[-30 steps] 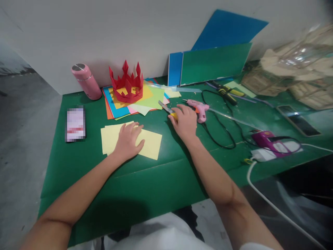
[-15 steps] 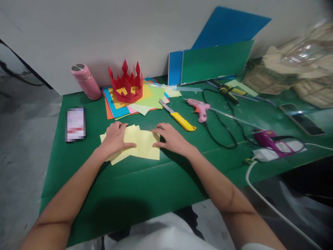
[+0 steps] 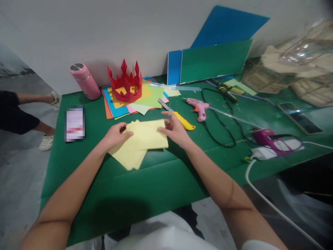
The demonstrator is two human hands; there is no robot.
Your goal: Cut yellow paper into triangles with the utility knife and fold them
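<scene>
A pale yellow sheet of paper (image 3: 149,135) is stretched between my two hands, slightly raised over the table. My left hand (image 3: 116,134) pinches its left end, thumb on top. At the right end, my right hand (image 3: 176,130) grips it with the thumb on the near face and the fingers behind. More yellow paper sheets (image 3: 130,156) lie fanned out beneath it on the green table. Just beyond my right hand lies a yellow utility knife (image 3: 184,121) with its blade out. Behind the sheet, a red paper crown (image 3: 126,86) stands on a stack of coloured paper (image 3: 117,110).
A pink bottle (image 3: 85,81) and a blurred-out flat object (image 3: 75,124) stand and lie on the left. To the right are a pink glue gun (image 3: 198,108) with its cable, a phone (image 3: 300,118) and a power strip (image 3: 291,147). Another person's legs (image 3: 28,99) show at left.
My hands have lifted one yellow sheet off the others and moved it right and slightly away. The sheets below have shifted and fanned. Another person's legs have come into view at left.
</scene>
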